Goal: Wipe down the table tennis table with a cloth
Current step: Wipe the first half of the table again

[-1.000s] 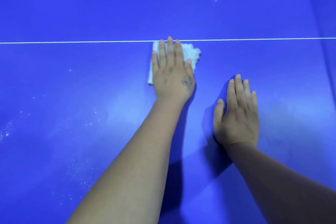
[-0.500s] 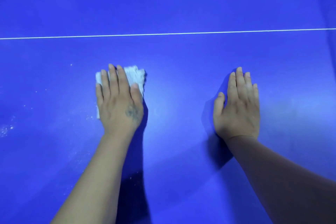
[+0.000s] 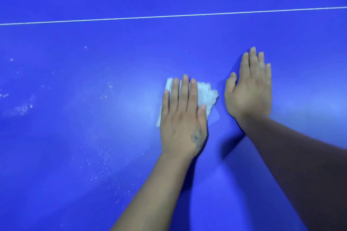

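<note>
The blue table tennis table (image 3: 93, 137) fills the whole view. A small white folded cloth (image 3: 206, 95) lies flat on it near the middle, pressed down under my left hand (image 3: 183, 118), whose fingers are stretched out over it. The cloth's right edge and left corner stick out from under the fingers. My right hand (image 3: 249, 88) rests palm down on the bare table just to the right of the cloth, fingers together, holding nothing.
A thin white line (image 3: 169, 16) runs across the table beyond both hands. White dust specks (image 3: 24, 108) are scattered over the left part, and more specks (image 3: 105, 157) lie beside my left forearm.
My left hand slid the cloth back from the white line, swung left, then came right until it sits close to my right hand. The right hand stayed planted on the table.
</note>
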Motion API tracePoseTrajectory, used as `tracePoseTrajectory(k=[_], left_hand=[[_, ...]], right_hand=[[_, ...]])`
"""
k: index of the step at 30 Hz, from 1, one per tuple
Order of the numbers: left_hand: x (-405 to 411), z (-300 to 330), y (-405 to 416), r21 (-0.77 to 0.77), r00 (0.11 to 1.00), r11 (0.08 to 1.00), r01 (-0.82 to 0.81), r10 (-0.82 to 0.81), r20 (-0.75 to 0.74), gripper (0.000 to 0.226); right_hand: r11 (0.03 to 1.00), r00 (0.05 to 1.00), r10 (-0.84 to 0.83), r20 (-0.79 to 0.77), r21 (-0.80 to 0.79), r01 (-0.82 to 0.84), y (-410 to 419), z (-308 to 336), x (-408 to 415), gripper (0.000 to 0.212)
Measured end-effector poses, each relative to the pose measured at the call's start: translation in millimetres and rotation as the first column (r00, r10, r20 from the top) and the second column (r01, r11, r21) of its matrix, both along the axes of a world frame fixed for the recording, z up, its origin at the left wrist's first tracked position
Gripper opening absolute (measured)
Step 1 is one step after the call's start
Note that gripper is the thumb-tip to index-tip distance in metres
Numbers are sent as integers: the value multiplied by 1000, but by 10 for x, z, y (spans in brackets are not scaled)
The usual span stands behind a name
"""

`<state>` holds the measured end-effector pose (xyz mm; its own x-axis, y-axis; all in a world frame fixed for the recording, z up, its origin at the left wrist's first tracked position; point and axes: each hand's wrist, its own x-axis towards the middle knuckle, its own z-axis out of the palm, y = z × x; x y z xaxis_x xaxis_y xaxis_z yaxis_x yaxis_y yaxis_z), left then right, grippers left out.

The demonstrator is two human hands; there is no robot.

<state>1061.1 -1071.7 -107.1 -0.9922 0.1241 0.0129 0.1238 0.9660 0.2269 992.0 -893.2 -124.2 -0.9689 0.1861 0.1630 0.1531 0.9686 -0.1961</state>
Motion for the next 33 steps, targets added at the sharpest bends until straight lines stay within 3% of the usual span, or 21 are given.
tracePoseTrajectory(k=[4, 7, 11, 16, 19, 22, 27, 33], left_hand=[[472, 63, -477, -46, 992, 992, -117, 119, 36, 64], [239, 38, -777, -68, 962, 963, -261, 265, 60, 67], [-422, 23, -826, -23, 924, 926, -377, 377, 58, 71], [-762, -25, -278, 23, 970, 970, -241, 242, 0, 69], [-441, -24, 90, 17, 997, 998, -57, 58, -57, 67], [119, 22, 160, 47, 998, 997, 58, -57, -18, 66], [682, 51, -374, 14, 1000, 1000, -14, 14, 22, 64], [-30, -5, -1009, -38, 951, 951, -306, 307, 37, 67]], right_hand=[[998, 998, 41, -42, -47, -43, -41, 103, 118, 61], [983, 986, 153, -65, -91, -159, -104, 167, 559, 60], [979, 982, 182, 52, -107, -176, -105, 118, 1207, 68], [984, 986, 161, 40, -80, -158, -95, 49, 1190, 69], [985, 987, 162, 18, -59, -160, -72, -5, 1211, 69], [983, 984, 172, 45, -68, -168, -65, 20, 1197, 69], [984, 985, 164, 45, -73, -160, -79, 47, 1195, 68], [987, 987, 146, 58, -76, -142, -93, 58, 1204, 67]])
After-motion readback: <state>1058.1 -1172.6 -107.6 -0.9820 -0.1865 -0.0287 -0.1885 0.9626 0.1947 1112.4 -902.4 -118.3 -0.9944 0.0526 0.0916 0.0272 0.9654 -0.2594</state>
